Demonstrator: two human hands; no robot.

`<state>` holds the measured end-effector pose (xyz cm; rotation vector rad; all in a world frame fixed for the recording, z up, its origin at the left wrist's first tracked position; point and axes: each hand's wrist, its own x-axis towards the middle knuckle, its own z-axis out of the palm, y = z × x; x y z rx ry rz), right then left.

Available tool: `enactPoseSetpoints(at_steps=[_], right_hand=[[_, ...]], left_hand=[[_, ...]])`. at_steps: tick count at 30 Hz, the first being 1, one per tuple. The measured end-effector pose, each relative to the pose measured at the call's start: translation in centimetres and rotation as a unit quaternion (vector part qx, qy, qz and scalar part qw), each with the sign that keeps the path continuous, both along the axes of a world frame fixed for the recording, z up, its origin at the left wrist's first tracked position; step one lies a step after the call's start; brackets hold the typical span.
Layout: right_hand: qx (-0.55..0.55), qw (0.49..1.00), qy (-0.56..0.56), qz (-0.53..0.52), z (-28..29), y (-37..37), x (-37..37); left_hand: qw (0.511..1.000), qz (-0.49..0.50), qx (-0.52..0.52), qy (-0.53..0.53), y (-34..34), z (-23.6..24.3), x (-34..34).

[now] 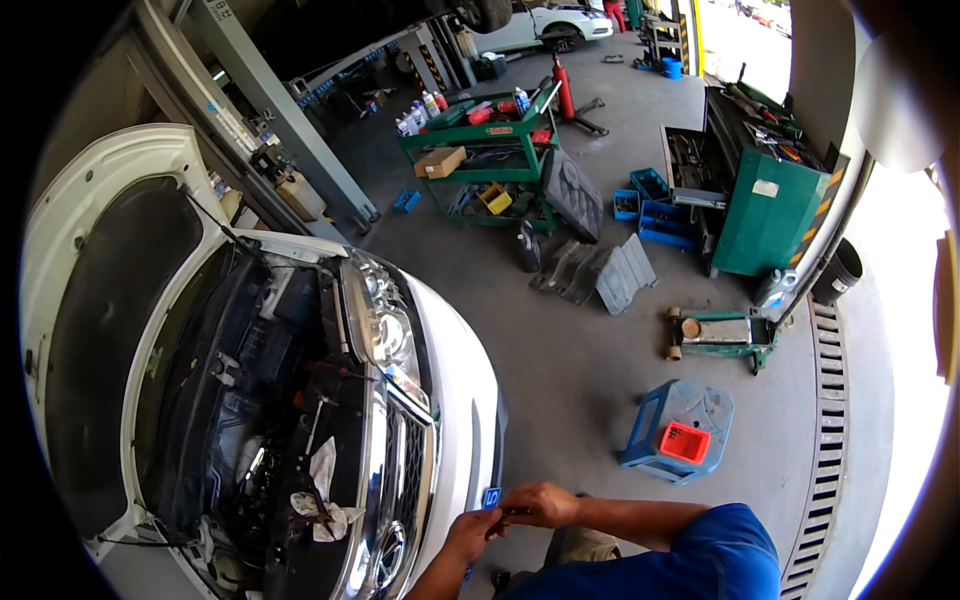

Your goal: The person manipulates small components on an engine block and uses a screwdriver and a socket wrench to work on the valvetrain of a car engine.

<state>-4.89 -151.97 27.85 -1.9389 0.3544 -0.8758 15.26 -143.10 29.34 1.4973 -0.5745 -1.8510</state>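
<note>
My left hand (472,532) and my right hand (542,504) meet in front of the white car's bumper (462,400). Both have their fingers closed around something small and dark between them, too small to make out. To their left lies the open engine bay (250,440) under the raised hood (90,330). A crumpled white rag (325,500) rests at the front of the bay, with a long metal tool (318,425) beyond it. Just above my hands shows the blue licence plate (491,498), partly hidden.
At right stands a blue plastic stool (650,425) with a red tray (685,442) on it. Beyond are a green floor jack (725,332), grey plastic panels (622,275), a green tool cart (480,135) and a green tool cabinet (752,215). A floor grate (830,420) runs along the right.
</note>
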Motion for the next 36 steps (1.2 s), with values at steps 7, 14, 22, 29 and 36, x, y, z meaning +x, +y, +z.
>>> enactPoseSetpoints(at_steps=[7, 14, 22, 29, 36], right_hand=[[-0.095, 0.990, 0.030, 0.098, 3.3, 5.8, 11.0], [-0.122, 0.982, 0.036, 0.136, 6.5, 17.0, 26.8], [0.027, 0.989, 0.073, 0.127, 8.3, 28.0, 41.3], [-0.026, 0.970, 0.148, 0.192, 13.4, 28.0, 49.4], [-0.119, 0.939, 0.129, 0.296, 16.5, 25.8, 59.8]], left_hand=[[0.986, 0.119, -0.115, -0.030, 9.6, 1.1, 7.7], [0.946, 0.151, -0.206, -0.198, 22.2, 3.9, 20.0], [0.930, 0.306, -0.203, -0.032, 34.5, 5.4, 32.4], [0.904, 0.351, -0.244, -0.004, 36.3, 7.3, 40.0], [0.895, 0.376, -0.233, -0.051, 36.4, 9.2, 48.0]])
